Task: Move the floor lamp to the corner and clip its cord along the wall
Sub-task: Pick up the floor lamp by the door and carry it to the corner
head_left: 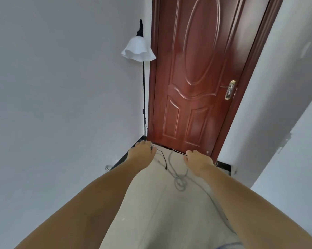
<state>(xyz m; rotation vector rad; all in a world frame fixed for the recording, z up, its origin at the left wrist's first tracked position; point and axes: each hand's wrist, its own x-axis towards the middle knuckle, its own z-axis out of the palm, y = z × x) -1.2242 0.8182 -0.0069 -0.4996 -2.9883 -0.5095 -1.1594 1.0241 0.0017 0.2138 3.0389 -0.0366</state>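
The floor lamp (143, 90) has a thin black pole and a white ruffled shade (138, 50). It stands upright in the corner between the left wall and the door frame. My left hand (142, 150) is down at the lamp's foot, fingers closed on the thin black cord (162, 159). My right hand (196, 159) is low in front of the door, pinching a grey cord (171, 168) that loops on the floor between both hands. The lamp's base is hidden behind my left hand.
A dark red panelled door (193, 78) with a brass handle (230, 89) fills the far wall. Black skirting (123, 158) runs along the left wall, with a small white clip (107, 168) at its foot. The floor (151, 203) is beige; a white wall closes the right side.
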